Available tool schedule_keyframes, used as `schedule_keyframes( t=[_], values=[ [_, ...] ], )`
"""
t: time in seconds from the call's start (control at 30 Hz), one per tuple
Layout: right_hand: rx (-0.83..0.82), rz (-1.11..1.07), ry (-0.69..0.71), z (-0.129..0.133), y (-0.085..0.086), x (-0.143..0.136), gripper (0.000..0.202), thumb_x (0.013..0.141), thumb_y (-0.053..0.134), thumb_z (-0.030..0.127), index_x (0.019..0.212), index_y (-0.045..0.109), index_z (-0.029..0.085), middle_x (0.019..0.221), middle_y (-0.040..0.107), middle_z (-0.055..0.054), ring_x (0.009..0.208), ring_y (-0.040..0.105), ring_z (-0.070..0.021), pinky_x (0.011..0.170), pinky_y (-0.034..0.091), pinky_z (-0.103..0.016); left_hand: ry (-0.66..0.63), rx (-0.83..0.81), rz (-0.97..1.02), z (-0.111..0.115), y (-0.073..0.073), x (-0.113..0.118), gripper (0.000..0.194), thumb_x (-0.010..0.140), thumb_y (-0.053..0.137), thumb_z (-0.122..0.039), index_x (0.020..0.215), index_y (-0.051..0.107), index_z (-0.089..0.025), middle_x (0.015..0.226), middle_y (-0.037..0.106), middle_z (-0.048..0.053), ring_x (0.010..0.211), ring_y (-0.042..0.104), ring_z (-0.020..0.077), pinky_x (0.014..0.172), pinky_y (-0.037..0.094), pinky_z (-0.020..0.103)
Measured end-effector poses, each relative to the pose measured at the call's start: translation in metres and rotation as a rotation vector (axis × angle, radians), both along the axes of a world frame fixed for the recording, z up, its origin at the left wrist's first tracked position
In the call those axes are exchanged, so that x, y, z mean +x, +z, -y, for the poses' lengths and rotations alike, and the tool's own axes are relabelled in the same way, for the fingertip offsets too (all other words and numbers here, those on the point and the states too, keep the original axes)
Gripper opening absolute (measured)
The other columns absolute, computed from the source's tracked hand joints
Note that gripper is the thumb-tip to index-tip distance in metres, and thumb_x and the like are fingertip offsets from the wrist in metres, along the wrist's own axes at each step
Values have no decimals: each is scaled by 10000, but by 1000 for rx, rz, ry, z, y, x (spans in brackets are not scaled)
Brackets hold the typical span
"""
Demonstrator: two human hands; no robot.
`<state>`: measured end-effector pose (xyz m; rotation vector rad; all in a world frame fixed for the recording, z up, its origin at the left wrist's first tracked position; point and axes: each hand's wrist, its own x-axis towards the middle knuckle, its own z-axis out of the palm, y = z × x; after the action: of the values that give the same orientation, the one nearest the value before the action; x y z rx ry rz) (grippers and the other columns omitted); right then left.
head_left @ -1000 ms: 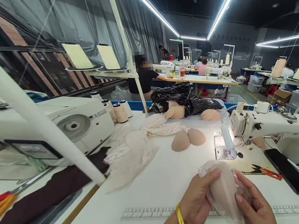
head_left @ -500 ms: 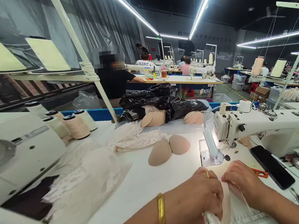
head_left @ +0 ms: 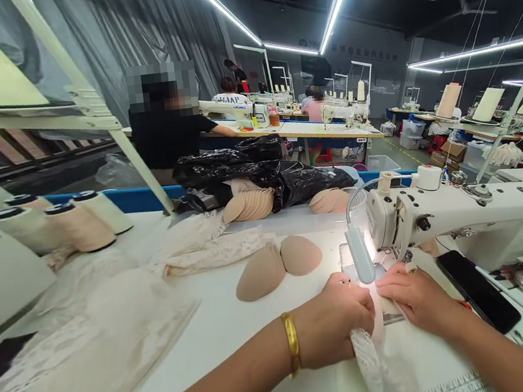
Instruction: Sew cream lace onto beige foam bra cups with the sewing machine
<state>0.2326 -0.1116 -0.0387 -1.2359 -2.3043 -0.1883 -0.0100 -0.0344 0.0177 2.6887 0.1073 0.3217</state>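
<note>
My left hand (head_left: 335,320), with a gold bracelet at the wrist, is closed on pale lace fabric (head_left: 373,366) that hangs down toward the table's front edge. My right hand (head_left: 417,298) presses its fingers together on the beige part of the same piece, just in front of the needle area of the white sewing machine (head_left: 456,211). A small lamp (head_left: 359,254) lights the spot between my hands. Two groups of beige cups (head_left: 261,273) lie on the table left of the machine.
Lace fabric (head_left: 106,327) spreads over the left of the table, near thread cones (head_left: 80,226). Stacked cups (head_left: 249,205) and black plastic bags (head_left: 283,178) lie behind. A phone (head_left: 479,291) and a ruler (head_left: 453,388) are at the right. A person (head_left: 164,131) sits beyond.
Both hands have moved forward with the fabric, closer to the needle area. More of the lace now hangs below my left hand. The camera view has shifted.
</note>
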Motion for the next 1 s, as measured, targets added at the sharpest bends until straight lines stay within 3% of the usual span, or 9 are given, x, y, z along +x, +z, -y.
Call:
schedule_keyframes(
  t=[0.47,1.0],
  values=[
    [-68,-28,-50,-3,0,3,406,935,514,53,1214,707,276,1154,779,-48,1015,675,-244,852,561,-380,13,-31,60,1,-3,4,137,706,660,-79,635,611,-185,870,747,2,592,495,118,789,317,368],
    [-64,-9,-52,-1,3,1,371,944,516,42,1156,710,278,1084,779,-43,967,664,-244,797,553,-372,7,22,68,-3,-9,3,138,720,645,-85,630,637,-190,844,752,6,609,539,134,785,328,360]
  ],
)
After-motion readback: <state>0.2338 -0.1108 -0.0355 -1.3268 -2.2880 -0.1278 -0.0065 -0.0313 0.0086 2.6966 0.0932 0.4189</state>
